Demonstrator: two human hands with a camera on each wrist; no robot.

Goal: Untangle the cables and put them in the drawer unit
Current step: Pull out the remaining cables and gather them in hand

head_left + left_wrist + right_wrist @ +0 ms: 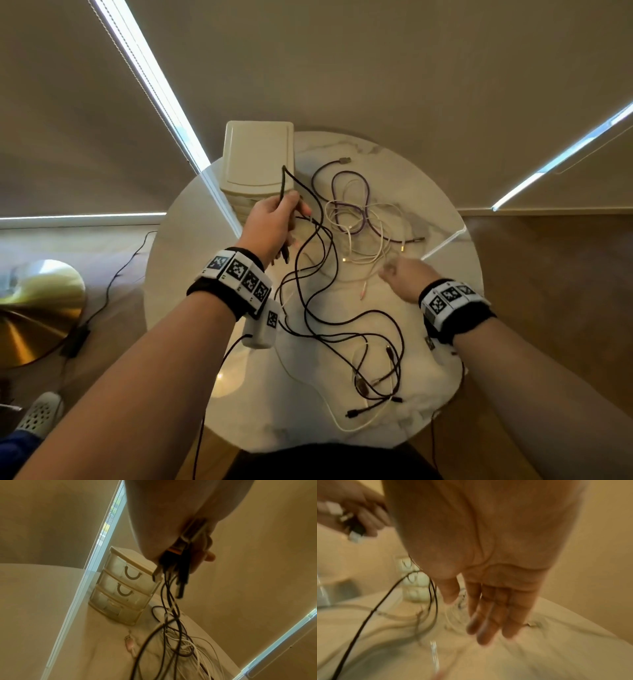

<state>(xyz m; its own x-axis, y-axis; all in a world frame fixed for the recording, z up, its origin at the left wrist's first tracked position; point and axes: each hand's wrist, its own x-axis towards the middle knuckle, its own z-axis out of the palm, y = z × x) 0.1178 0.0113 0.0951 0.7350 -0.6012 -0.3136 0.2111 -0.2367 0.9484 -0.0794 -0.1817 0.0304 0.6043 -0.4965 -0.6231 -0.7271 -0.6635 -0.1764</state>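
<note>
On the floor far out to the left of the left hand's grip stands a brass lamp base [37, 308] with a thin black cord trailing from it. The left hand [274, 226] is raised above the round marble bench [191, 260], and its grip is clamped on a bundle of black cables [310, 260]: one folded end sticks up out of the top of the fist, pointing away from the person, while the plug ends [180, 574] hang straight down below the palm. From that grip the black strands drop and run toward the person in long loose loops, ending in a knot of loops and plugs on the near part of the bench. Just behind the left grip, at the far edge of the bench, stands the cream drawer unit [257, 154], upright, with three drawers [126, 588] stacked one above the other, all shut, their fronts facing the person. To the right of the left grip lies a tangle of purple cable [352, 202] and white cable [373, 236], flat on the bench, its loops spreading left to right, the purple plug pointing right at the far side. Just beyond the tangle's near edge the right hand [407, 277] hovers low over the bench, its grip apart, fingers [488, 615] straight and close together, pointing toward the white loops and holding nothing; this view is blurred.
</note>
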